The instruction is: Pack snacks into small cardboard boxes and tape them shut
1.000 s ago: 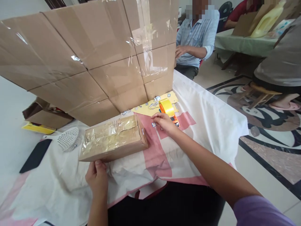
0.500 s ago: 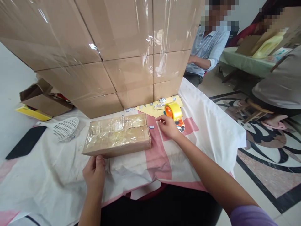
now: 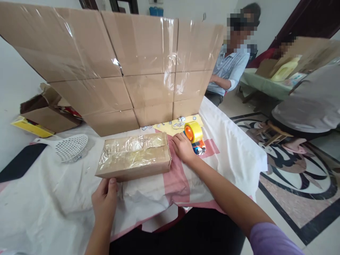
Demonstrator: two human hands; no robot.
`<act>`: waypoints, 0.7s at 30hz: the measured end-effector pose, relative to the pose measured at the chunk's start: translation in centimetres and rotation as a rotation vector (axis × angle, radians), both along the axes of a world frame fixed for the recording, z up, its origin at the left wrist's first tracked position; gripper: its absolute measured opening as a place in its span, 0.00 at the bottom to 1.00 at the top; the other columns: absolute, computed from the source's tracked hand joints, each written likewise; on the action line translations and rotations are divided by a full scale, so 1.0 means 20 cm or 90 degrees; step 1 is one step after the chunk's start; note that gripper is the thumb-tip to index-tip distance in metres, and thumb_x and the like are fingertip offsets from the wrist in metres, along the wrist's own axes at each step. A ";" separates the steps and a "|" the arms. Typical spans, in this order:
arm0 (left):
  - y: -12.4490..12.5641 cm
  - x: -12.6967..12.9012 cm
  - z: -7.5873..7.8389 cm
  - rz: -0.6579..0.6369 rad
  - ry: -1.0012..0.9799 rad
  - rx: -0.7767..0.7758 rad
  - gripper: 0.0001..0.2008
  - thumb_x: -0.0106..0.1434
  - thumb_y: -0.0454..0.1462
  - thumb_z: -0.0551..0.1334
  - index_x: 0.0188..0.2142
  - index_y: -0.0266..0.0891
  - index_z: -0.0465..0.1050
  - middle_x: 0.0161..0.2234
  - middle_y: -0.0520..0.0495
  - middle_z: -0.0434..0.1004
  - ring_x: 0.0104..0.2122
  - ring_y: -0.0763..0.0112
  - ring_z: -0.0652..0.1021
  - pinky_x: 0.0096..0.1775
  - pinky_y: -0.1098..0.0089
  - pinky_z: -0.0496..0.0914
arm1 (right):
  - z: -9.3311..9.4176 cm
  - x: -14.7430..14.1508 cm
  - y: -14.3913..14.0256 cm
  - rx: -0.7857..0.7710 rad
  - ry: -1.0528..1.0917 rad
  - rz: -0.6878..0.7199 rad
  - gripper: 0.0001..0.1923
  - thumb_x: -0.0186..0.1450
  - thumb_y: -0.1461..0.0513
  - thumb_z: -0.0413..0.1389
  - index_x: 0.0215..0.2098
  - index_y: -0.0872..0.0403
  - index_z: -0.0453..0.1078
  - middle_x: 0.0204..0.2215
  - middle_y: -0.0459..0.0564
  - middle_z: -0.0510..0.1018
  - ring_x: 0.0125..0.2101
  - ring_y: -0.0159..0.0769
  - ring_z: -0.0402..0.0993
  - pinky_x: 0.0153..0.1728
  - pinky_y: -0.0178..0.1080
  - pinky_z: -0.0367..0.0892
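A small cardboard box, its top covered with clear tape, lies on the cloth in front of me. My left hand grips its front left lower edge, with the thumb and bent fingers close together at the cardboard. Beside the right end of the box is my right hand, palm down, its fingers loosely bent and nothing seen in them. Right behind that hand stands a roll of yellow tape with an orange core. An orange and blue item lies under the roll, partly hidden.
A tall taped cardboard panel rises behind the box. To the left lie a white perforated scoop, a black flat object and an open carton. A person in a light blue shirt sits beyond; others sit at right.
My right hand has moved left, away from the tape roll and closer to the box's right end. My left hand stays at the front edge. The camera view has tilted up.
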State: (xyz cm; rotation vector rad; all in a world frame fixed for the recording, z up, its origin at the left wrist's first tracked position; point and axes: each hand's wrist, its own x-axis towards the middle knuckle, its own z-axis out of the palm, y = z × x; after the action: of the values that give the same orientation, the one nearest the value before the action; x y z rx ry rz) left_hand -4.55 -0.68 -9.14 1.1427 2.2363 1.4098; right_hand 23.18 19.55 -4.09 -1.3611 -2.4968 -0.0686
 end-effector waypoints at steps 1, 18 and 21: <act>0.00 0.00 0.00 -0.005 0.002 -0.003 0.19 0.66 0.52 0.57 0.26 0.42 0.67 0.19 0.55 0.65 0.21 0.71 0.67 0.27 0.69 0.60 | 0.05 -0.01 0.04 -0.005 -0.045 -0.027 0.19 0.77 0.63 0.42 0.49 0.57 0.75 0.49 0.60 0.76 0.51 0.45 0.68 0.52 0.42 0.64; 0.01 -0.03 -0.01 -0.059 -0.002 0.015 0.19 0.65 0.51 0.58 0.41 0.40 0.78 0.25 0.51 0.76 0.29 0.64 0.75 0.30 0.70 0.66 | 0.44 0.18 -0.10 -0.166 -0.156 -0.176 0.18 0.74 0.62 0.46 0.42 0.52 0.79 0.40 0.56 0.83 0.43 0.46 0.79 0.37 0.39 0.66; 0.02 -0.02 0.01 -0.055 0.003 0.026 0.19 0.65 0.50 0.58 0.41 0.39 0.78 0.24 0.51 0.75 0.29 0.65 0.75 0.31 0.71 0.66 | 0.30 0.24 -0.24 -0.224 -0.178 -0.226 0.15 0.73 0.63 0.49 0.44 0.54 0.79 0.42 0.60 0.83 0.43 0.47 0.79 0.37 0.39 0.67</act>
State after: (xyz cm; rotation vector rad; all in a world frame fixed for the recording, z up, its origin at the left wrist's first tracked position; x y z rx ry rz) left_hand -4.98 -0.33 -8.92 1.2401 2.1433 1.4255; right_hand 28.04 14.74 2.01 -2.0584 -2.5379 0.1212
